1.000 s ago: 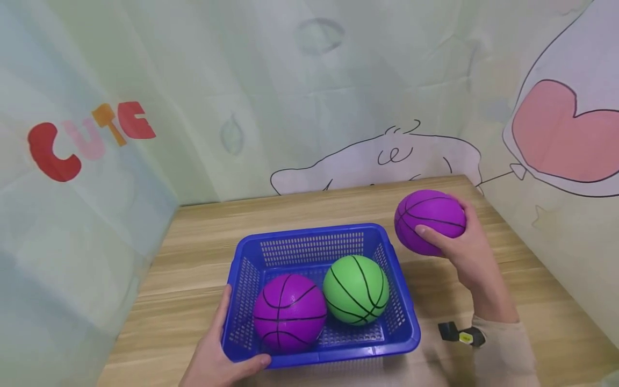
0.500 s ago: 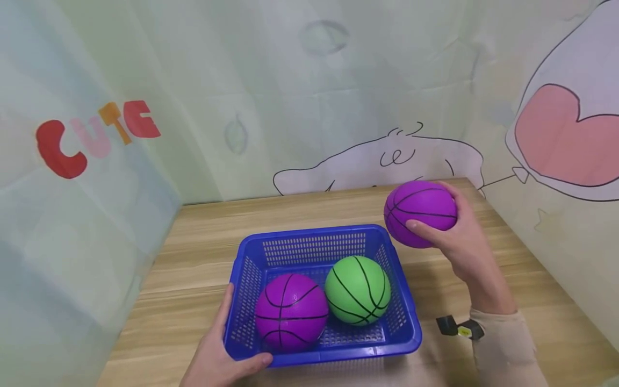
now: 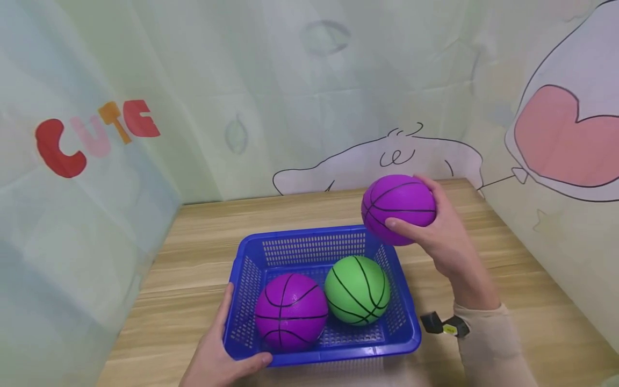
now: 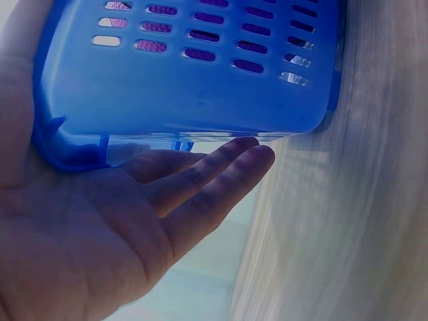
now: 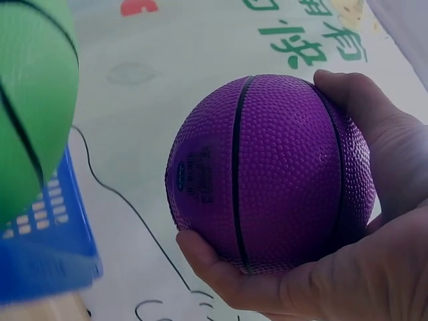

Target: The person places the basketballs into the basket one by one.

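My right hand (image 3: 442, 231) grips a purple basketball (image 3: 398, 204) from its right side, thumb in front. The ball hangs above the back right corner of a blue plastic basket (image 3: 314, 357). Inside the basket another purple basketball (image 3: 291, 314) lies at the left and a green basketball (image 3: 357, 290) beside it at the right. My left hand (image 3: 213, 346) holds the basket's front left corner between thumb and forefinger. In the left wrist view its other fingers (image 4: 221, 180) stretch along the basket's outer wall. The right wrist view shows fingers and thumb spread around the purple ball.
The basket stands on a wood-grain table (image 3: 193, 242). A printed curtain (image 3: 232, 80) hangs behind and at both sides, meeting the table's edges. A black strap piece with a yellow label (image 3: 450, 327) sits at my right sleeve (image 3: 488, 338).
My right hand has carried the purple ball left and slightly up, from right of the basket to over its back right corner. The left hand and basket have stayed in place.
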`<state>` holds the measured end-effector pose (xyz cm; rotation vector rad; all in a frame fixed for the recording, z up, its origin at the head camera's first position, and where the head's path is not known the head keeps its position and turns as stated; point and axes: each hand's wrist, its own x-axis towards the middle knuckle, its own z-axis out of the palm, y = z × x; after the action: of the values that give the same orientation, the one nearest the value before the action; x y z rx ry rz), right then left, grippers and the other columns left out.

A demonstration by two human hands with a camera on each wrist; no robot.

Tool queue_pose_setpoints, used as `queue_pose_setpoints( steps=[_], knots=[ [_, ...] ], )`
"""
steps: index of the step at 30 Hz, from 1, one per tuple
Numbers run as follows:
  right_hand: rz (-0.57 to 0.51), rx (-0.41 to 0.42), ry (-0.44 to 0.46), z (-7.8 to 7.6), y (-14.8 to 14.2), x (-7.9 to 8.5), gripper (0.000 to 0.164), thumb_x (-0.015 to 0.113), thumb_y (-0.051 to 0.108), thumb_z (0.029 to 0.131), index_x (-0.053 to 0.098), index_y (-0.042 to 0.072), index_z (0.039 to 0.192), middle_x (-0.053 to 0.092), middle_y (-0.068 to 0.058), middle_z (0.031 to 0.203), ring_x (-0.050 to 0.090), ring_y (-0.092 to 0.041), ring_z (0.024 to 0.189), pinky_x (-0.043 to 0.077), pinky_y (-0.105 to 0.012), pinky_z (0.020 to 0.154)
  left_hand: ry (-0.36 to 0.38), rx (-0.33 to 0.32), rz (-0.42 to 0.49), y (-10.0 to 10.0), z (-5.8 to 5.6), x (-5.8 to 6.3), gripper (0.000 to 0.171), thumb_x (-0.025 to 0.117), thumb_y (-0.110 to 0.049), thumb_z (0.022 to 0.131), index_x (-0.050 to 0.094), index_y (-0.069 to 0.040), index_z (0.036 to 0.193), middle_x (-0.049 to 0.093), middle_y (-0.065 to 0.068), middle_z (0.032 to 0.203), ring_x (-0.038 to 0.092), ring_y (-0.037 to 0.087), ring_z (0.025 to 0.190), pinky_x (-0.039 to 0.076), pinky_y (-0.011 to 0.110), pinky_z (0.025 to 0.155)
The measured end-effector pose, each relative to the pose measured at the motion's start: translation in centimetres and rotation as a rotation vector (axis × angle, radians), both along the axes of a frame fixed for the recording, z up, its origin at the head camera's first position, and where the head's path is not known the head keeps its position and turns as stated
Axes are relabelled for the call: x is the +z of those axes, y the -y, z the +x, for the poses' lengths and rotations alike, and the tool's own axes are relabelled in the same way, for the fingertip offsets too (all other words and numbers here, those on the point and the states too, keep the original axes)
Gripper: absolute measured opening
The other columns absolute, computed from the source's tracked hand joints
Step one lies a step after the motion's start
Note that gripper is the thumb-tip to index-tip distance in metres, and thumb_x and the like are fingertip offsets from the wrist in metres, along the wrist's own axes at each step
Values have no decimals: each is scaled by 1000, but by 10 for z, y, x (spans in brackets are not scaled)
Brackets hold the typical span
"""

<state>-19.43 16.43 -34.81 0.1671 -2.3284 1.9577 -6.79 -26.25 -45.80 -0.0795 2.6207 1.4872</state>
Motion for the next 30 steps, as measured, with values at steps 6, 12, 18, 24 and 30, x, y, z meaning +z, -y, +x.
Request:
queue_pose_setpoints(
  steps=[6,12,18,24,30],
  knots=[
    [-26,35,3,1,18,2,106,94,16,90,31,34,174,42,-16,166,57,-42,141,60,-49,111,-4,0,22,0,0,-1,154,106,-34,73,-6,-36,180,19,30,182,33,59,160,30,75,126],
    [-53,64,-10,1,37,1,104,96,17,89,35,35,171,44,-14,164,58,-41,140,56,-59,115,-5,-4,20,1,-1,-1,154,105,-34,74,-6,-36,180,20,30,182,33,59,160,30,74,126],
    [-64,87,-30,0,55,1,104,97,18,86,37,35,171,46,-12,163,61,-40,139,57,-57,115,-1,-3,37,0,-1,-2,153,105,-34,75,-6,-37,179,22,29,181,37,58,158,33,71,126],
    [-63,104,-23,-1,68,3,104,98,22,85,39,38,169,48,-11,162,62,-39,138,58,-57,113,3,2,37,0,-1,-1,153,105,-34,74,-6,-38,179,23,29,181,39,58,158,33,70,126],
    [-43,105,-13,-1,81,4,105,99,27,84,39,42,168,50,-11,161,64,-39,137,59,-57,112,12,-1,51,0,0,0,152,105,-35,75,-6,-41,179,21,28,182,35,58,160,30,73,127]
  ],
)
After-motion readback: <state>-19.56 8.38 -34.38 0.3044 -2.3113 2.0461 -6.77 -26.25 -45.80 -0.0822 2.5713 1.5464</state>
